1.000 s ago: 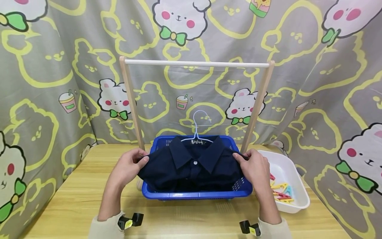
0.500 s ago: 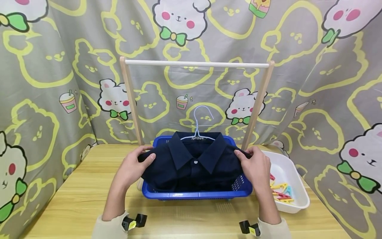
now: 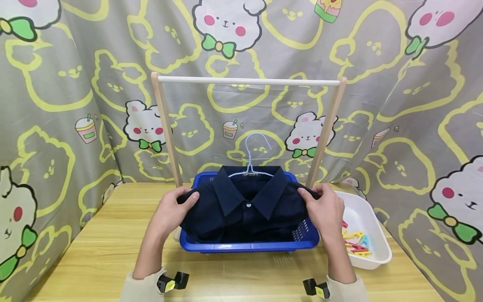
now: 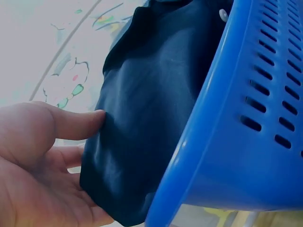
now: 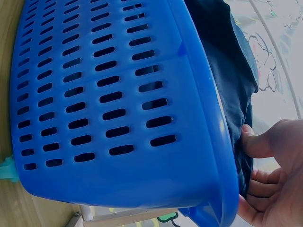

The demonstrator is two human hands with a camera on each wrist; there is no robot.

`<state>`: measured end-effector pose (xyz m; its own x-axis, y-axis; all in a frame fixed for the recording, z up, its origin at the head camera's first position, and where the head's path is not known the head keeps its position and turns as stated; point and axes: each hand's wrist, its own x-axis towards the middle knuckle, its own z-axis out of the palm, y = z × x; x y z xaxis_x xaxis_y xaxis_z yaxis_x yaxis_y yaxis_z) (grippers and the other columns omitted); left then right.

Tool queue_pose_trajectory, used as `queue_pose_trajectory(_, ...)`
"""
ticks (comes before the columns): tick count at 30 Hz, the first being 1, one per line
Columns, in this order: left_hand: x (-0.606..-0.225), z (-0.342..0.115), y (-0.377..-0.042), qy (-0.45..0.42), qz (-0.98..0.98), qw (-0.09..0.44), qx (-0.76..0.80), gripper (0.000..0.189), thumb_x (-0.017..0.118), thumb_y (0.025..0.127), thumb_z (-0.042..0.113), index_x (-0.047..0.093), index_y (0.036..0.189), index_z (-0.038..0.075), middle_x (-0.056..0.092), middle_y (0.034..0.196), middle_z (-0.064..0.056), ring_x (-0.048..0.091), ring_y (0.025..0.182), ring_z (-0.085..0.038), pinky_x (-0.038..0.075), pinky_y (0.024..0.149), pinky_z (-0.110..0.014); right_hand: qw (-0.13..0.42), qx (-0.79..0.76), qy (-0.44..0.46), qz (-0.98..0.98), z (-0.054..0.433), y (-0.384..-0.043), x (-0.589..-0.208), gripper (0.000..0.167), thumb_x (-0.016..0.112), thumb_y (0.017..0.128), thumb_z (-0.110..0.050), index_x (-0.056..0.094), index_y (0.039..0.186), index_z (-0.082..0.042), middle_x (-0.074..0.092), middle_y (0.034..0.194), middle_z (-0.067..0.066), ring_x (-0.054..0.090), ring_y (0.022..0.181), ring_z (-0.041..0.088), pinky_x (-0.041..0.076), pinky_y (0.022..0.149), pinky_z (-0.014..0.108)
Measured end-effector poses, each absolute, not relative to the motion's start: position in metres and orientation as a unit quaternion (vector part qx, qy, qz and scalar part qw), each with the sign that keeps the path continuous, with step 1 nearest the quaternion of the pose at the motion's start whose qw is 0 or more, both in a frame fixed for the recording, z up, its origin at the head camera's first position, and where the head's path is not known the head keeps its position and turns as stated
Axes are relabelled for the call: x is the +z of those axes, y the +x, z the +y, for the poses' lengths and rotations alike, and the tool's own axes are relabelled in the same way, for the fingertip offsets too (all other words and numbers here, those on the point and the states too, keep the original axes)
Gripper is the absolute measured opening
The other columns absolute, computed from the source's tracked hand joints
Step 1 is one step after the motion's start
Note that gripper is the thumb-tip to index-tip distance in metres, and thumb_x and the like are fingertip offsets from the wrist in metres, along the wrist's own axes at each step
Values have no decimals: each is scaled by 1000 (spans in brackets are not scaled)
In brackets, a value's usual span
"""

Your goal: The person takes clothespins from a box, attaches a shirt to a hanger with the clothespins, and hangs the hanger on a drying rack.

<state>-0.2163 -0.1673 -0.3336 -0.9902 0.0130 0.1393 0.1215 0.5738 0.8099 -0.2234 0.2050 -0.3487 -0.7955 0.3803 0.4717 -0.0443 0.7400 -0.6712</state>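
A dark navy collared shirt with a white button sits on a pale blue wire hanger, its hook standing up behind the collar. The shirt's lower part lies in a blue slotted basket. My left hand pinches the shirt's left shoulder between thumb and fingers, above the basket's left rim. On the other side my right hand pinches the right shoulder the same way. Both wrist views show the thumb on the cloth, with the fingers partly hidden behind it. Most of the hanger's arms are hidden inside the shirt.
Behind the basket rises a wooden rack with a white horizontal rod. A white tray at the right holds several coloured clothespins. Everything stands on a wooden table enclosed by a patterned curtain.
The shirt and hanger have risen slightly out of the basket. My left hand has shifted a little right and up, and the right hand slightly up, both keeping their grip.
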Motion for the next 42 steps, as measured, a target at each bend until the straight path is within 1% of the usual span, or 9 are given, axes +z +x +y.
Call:
queue_pose_trajectory(2,-334,-166,-217,-38,-879,62,-472,35,58,103,35,66,122,6,64,124,-17,59,113,-33,47,100,-52,305,350,-95,-880,205,-223,-349,39,78,89,-36,65,98,-1,72,95,22,63,91,42,44,84,52)
queue_pose_trajectory(4,-334,-166,-217,-38,-873,63,-482,32,59,103,34,66,118,6,65,118,-15,59,108,-30,48,96,-49,306,350,-95,-880,206,-223,-348,40,78,89,-37,66,99,0,72,97,22,64,93,42,44,86,52)
queue_pose_trajectory(9,-333,-165,-216,-42,-849,48,-524,30,60,103,31,65,114,4,63,110,-13,58,101,-27,48,90,-41,317,350,-88,-877,207,-223,-348,41,78,88,-38,67,98,0,73,96,22,65,94,43,44,87,53)
queue_pose_trajectory(14,-333,-166,-215,-59,-825,11,-562,34,65,100,31,61,114,1,60,106,-12,58,97,-25,49,85,-35,324,352,-84,-874,209,-223,-348,40,79,87,-38,67,96,-1,73,95,22,65,93,42,44,85,53)
queue_pose_trajectory(17,-332,-166,-215,-52,-831,3,-554,36,66,99,34,60,116,2,61,111,-13,59,101,-26,49,89,-35,323,354,-84,-874,209,-223,-348,40,79,87,-38,67,97,-1,73,96,22,65,93,42,44,85,53)
queue_pose_trajectory(19,-332,-165,-215,-45,-832,5,-554,35,66,99,33,60,113,2,61,110,-12,59,102,-26,48,89,-35,324,354,-83,-873,209,-223,-348,40,80,87,-38,67,96,-1,73,95,22,65,93,42,44,85,53)
queue_pose_trajectory(26,-332,-163,-215,-36,-828,14,-559,28,70,95,26,61,106,1,60,100,-8,59,95,-22,48,84,-33,327,357,-79,-871,209,-224,-348,40,80,87,-38,67,95,-1,73,94,22,65,92,42,44,84,53)
queue_pose_trajectory(32,-333,-163,-215,-22,-837,30,-545,30,71,94,28,62,105,2,60,96,-8,58,94,-23,47,82,-33,325,360,-80,-871,209,-224,-348,40,80,87,-37,67,95,0,72,94,22,64,92,42,44,85,53)
queue_pose_trajectory(42,-333,-164,-215,-49,-845,28,-532,31,68,97,31,58,106,3,57,102,-12,57,97,-25,47,83,-33,336,357,-80,-868,208,-225,-350,37,80,87,-35,66,93,-1,73,92,21,64,90,42,42,85,53)
